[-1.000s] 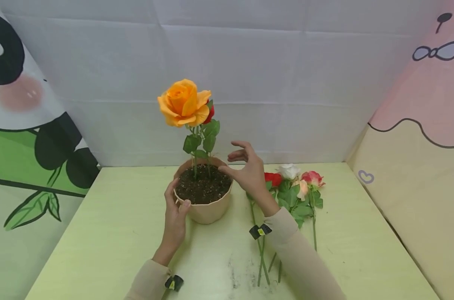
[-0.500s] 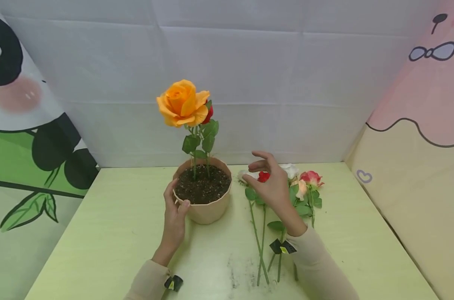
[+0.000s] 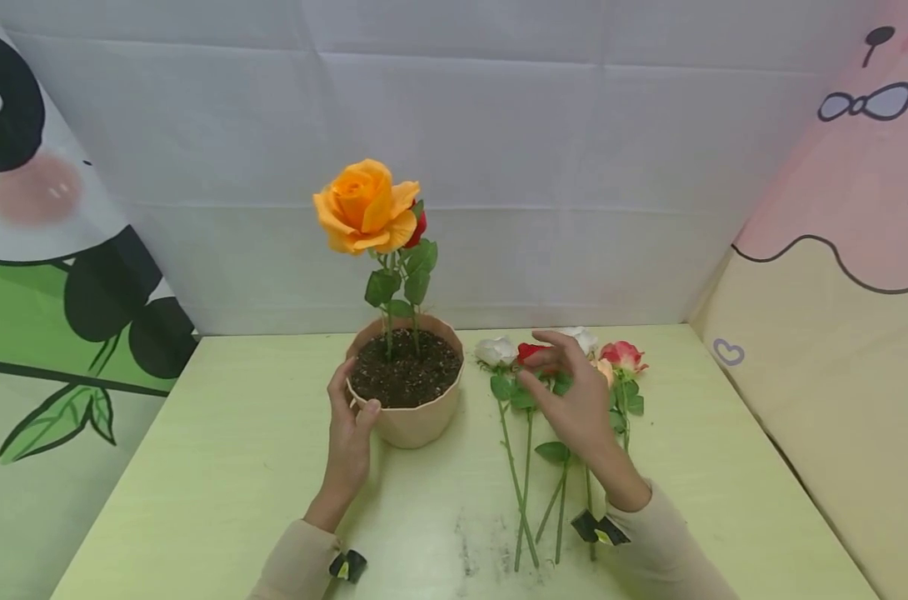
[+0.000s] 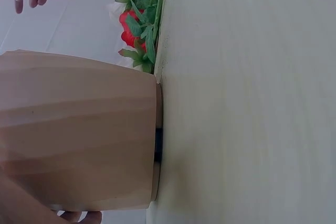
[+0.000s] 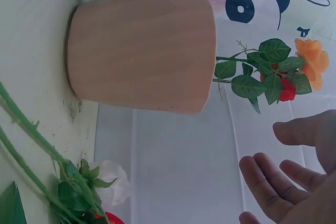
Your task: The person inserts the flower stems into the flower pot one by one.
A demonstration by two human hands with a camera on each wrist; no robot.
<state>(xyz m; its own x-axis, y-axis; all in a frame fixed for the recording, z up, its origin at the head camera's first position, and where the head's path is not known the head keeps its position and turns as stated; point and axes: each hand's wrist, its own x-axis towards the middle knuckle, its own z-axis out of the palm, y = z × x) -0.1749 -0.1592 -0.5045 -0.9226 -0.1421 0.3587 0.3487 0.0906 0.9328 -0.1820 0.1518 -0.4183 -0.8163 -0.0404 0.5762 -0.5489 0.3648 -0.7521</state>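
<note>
My left hand point(image 3: 351, 437) holds the left side of a beige flowerpot point(image 3: 416, 427), with the thumb at the rim. Dark soil point(image 3: 405, 371) fills the pot. An orange rose point(image 3: 367, 208) and a red rose point(image 3: 418, 227), mostly hidden behind it, stand upright in the soil. My right hand point(image 3: 577, 408), holding nothing, hovers over loose roses on the table; its fingers are relaxed and apart from the thumb in the right wrist view. Nearest to it is a red rose point(image 3: 529, 352), partly covered by the fingers. Beside that lies a white rose point(image 3: 496, 352).
Farther right on the table point(image 3: 222, 467) lie a pink-red rose point(image 3: 625, 357), another white rose point(image 3: 580, 337) and a peach rose partly behind the hand. Their green stems point toward the front edge. A white cloth backdrop point(image 3: 499, 167) closes off the rear, with printed panels either side.
My right hand has moved right and toward me, from the pot's rim to above the loose roses. My left hand stays on the flowerpot.
</note>
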